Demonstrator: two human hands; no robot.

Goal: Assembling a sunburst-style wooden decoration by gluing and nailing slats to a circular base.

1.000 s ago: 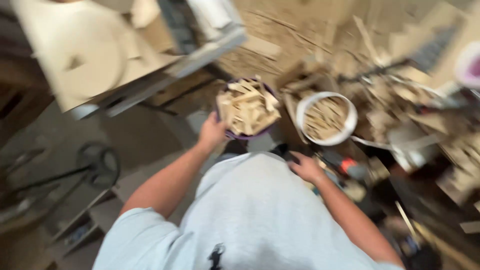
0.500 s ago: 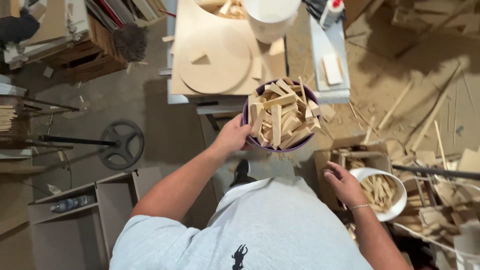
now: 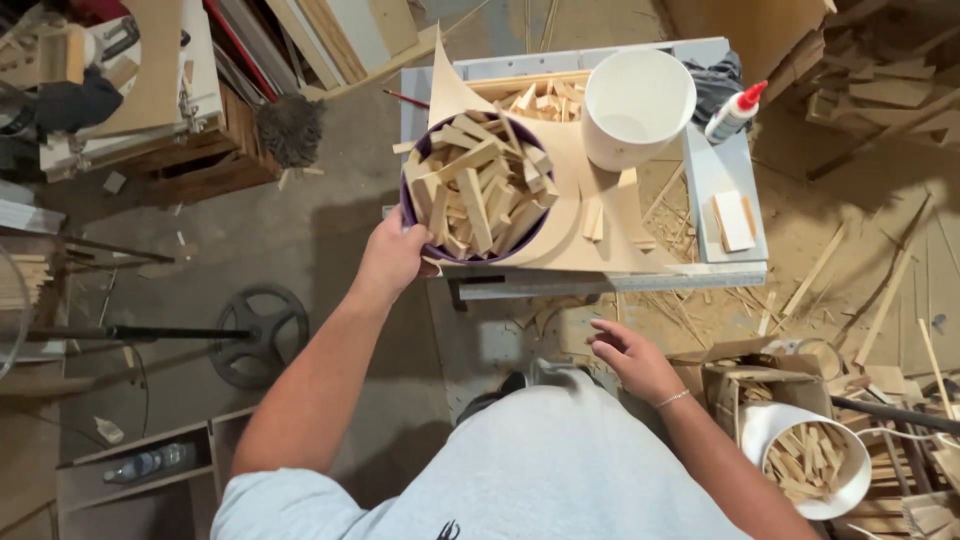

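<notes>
1. Nearest, at the right, a white round plastic bucket (image 3: 812,460) half full of short pale wood offcuts stands among loose sticks and a cardboard box on the floor.
2. Just left of it, the right hand (image 3: 628,358) hangs released, fingers spread, holding nothing, above the sawdust-strewn floor in front of the counter.
3. Near left, a low wooden shelf unit (image 3: 120,470) holds a lying clear plastic bottle; beyond it a black metal handwheel (image 3: 262,335) rests on the grey floor.
4. The left hand (image 3: 392,258) is grasping the near left rim of the purple round bucket heaped with short wooden blocks (image 3: 478,190), which sits over the near left edge of the grey counter (image 3: 722,180), on a curved sheet of thin pale plywood (image 3: 585,215).
5. To the bucket's right, close by, stands an empty white round plastic tub (image 3: 637,107); further right lie a white glue bottle with a red cap (image 3: 733,112) and a small pale wood block (image 3: 735,220).
6. Behind the purple bucket, more wooden blocks fill a shallow box.
</notes>
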